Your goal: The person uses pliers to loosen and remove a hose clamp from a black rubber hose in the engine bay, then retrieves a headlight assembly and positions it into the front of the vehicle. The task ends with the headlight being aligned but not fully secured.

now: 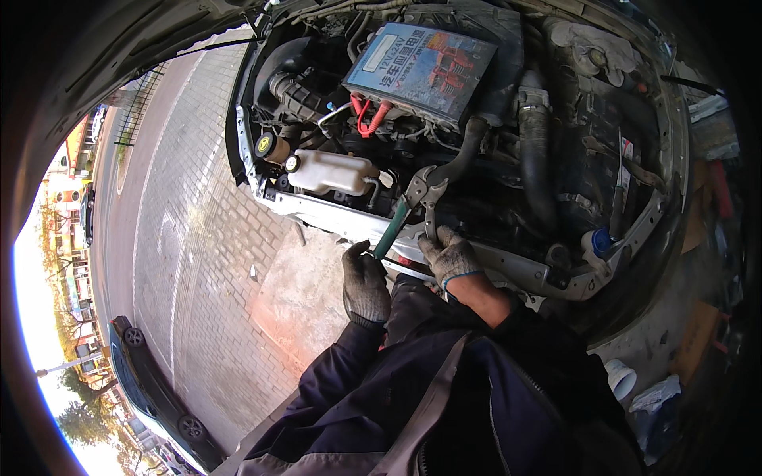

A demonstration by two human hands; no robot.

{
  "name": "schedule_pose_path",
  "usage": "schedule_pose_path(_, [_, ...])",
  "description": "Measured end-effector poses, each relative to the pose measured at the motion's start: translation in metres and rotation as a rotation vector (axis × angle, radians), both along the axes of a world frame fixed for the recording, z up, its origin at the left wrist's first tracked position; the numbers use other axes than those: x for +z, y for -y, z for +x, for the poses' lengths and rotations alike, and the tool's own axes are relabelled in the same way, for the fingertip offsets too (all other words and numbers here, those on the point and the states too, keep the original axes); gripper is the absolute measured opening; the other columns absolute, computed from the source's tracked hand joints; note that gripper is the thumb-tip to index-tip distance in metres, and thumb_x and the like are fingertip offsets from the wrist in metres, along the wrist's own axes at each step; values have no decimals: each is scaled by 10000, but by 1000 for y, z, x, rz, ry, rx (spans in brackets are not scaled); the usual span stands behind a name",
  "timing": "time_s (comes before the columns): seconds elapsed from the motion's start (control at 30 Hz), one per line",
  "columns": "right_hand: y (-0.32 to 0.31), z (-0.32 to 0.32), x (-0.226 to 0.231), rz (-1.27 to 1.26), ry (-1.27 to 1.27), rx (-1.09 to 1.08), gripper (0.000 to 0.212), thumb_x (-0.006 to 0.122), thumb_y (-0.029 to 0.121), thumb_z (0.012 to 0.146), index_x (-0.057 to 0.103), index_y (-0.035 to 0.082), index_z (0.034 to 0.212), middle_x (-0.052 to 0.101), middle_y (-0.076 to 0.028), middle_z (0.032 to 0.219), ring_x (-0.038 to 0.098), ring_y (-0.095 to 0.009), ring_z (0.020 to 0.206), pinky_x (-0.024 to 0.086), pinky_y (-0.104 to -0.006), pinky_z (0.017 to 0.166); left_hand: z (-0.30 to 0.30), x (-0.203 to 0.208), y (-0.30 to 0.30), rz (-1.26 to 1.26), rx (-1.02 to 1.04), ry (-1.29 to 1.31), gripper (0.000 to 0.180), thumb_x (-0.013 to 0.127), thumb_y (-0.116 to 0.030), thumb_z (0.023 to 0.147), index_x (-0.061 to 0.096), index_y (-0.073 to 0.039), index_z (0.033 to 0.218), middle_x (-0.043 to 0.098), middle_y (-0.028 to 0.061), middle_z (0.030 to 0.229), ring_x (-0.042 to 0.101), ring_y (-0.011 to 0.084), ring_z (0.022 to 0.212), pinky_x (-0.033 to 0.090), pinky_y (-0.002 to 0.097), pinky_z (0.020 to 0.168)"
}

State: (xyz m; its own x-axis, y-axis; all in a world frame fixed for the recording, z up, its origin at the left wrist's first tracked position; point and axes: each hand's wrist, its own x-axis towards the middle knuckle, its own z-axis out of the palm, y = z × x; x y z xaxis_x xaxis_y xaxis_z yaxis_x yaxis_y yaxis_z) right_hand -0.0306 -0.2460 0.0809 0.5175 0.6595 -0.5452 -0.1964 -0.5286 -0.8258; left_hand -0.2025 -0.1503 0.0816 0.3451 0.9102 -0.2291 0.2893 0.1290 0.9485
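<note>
Large pliers with a green handle reach over the front rail of an open engine bay. My left hand, in a grey work glove, is closed at the lower end of the green handle. Gripping the other, metal handle is my right hand, in a grey glove with a blue cuff edge. The jaws of the pliers point away from me, beside the lower end of a thick black hose. I cannot tell whether they touch it. Part of my left fingers is hidden.
A blue-topped box with red cables lies on the engine. Nearby are a whitish plastic tank, a blue cap and the pale front rail. Paving lies left, with a parked dark car; a white bucket stands right.
</note>
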Motion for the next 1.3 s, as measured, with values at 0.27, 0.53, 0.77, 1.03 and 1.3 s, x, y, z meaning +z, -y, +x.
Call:
schedule_pose_path(0.27, [-2, -6, -21, 6, -149, -37, 263, 712, 340, 1085, 709, 79, 1121, 670, -32, 820, 618, -173, 626, 513, -336, 479, -3, 23, 0, 277, -176, -224, 388, 572, -274, 1162, 552, -36, 1467, 711, 121, 902, 715, 217, 793, 582, 400, 749])
schedule_pose_path(0.53, [-4, -17, -41, -120, -356, -49, 254, 714, 348, 1099, 718, 100, 1047, 567, 24, 688, 472, -110, 528, 413, -314, 494, -16, 30, 16, 194, -194, -420, 358, 583, -180, 1144, 611, -51, 1477, 733, 110, 755, 709, 220, 591, 572, 376, 627])
schedule_pose_path(0.77, [-7, -12, -28, -120, -318, 7, 325, 721, 363, 1092, 740, 52, 998, 624, 10, 725, 539, -120, 607, 449, -328, 572, -27, 23, 1, 794, -363, -485, 386, 668, -59, 1060, 620, -48, 1443, 715, 208, 1149, 692, 389, 1139, 589, 450, 895])
schedule_pose_path(1.03, [-10, -8, -28, -42, -282, 71, 330, 727, 362, 1084, 765, 48, 989, 642, 0, 719, 534, -124, 583, 442, -329, 556, -15, 41, -3, 398, -261, -426, 343, 491, -169, 1171, 626, -61, 1467, 740, 118, 874, 671, 150, 623, 528, 331, 611])
schedule_pose_path(1.3, [-14, -8, -26, -20, -387, 31, 307, 708, 349, 1100, 770, 48, 1099, 604, 6, 699, 489, -125, 535, 406, -337, 502, -12, 38, -3, 769, -304, -487, 423, 614, -53, 1093, 596, -57, 1516, 744, 166, 1057, 746, 265, 916, 598, 405, 805])
